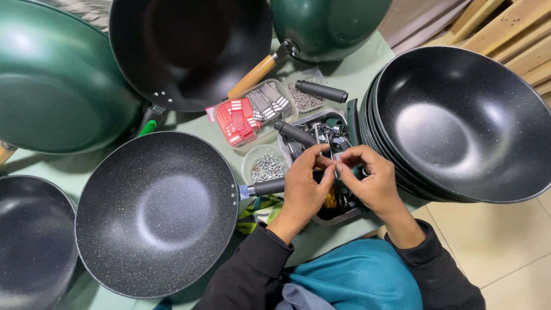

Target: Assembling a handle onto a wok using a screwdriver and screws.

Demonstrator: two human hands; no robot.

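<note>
left hand (304, 183), right hand (370, 181), fingertips pinched together

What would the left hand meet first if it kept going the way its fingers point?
Probably the right hand: the left hand points its fingertips up and right, nearly touching the right's above the metal parts tray. Depth is unclear.

Small metal part (334, 167), silvery, tiny, pinched between fingertips of both hands; shape too small to tell. It is held just above the steel tray (351, 213). Steel tray: rectangular, shiny, shallow, sitting flat on the counter, crammed with loose metal hardware and black handle pieces; one black handle (294, 133) lies slanted across the tray's far left corner. Left hand (304, 183) and right hand (370, 182) meet over the tray's middle, fingers curled, thumbs and forefingers touching the part.
</note>
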